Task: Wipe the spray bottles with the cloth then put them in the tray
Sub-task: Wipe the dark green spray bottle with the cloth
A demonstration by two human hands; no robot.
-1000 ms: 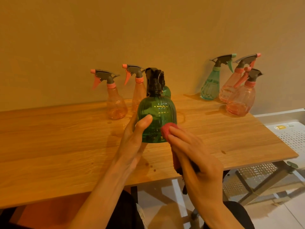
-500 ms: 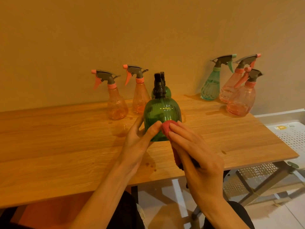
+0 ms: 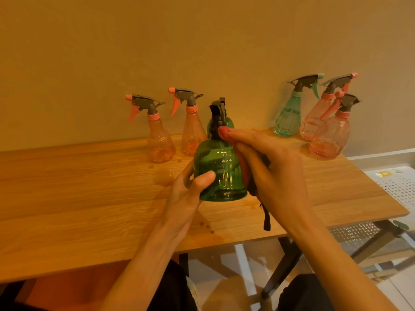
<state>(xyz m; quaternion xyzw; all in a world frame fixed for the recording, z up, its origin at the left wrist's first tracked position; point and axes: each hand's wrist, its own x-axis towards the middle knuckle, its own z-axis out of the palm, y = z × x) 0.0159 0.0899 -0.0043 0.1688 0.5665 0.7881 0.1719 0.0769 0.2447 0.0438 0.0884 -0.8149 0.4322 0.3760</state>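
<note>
Head view: a dark green spray bottle (image 3: 221,169) with a black spray head is held upright just above the wooden desk (image 3: 89,198), near its front edge. It is gripped low on its body by the left hand (image 3: 188,194), the thumb curled across the front and the fingers wrapped behind. A red cloth (image 3: 225,132) is pinched in the right hand (image 3: 276,173) and pressed against the bottle's neck and right shoulder; the rest of the cloth is bunched under the palm, and a dark strip of it hangs down below the hand.

Behind the held bottle, a 2nd green bottle (image 3: 228,123) is mostly hidden. To the left of it, 2 orange-pink spray bottles (image 3: 160,142) (image 3: 192,133) are set upright at the back of the desk, near the wall. At the back right corner, a teal spray bottle (image 3: 288,117) and 2 pink spray bottles (image 3: 314,122) (image 3: 330,138) are grouped closely together. A few wet spots are seen on the desk near its front edge.

To the right of the desk, a white perforated tray (image 3: 399,185) is seen, well apart from the held bottle.
</note>
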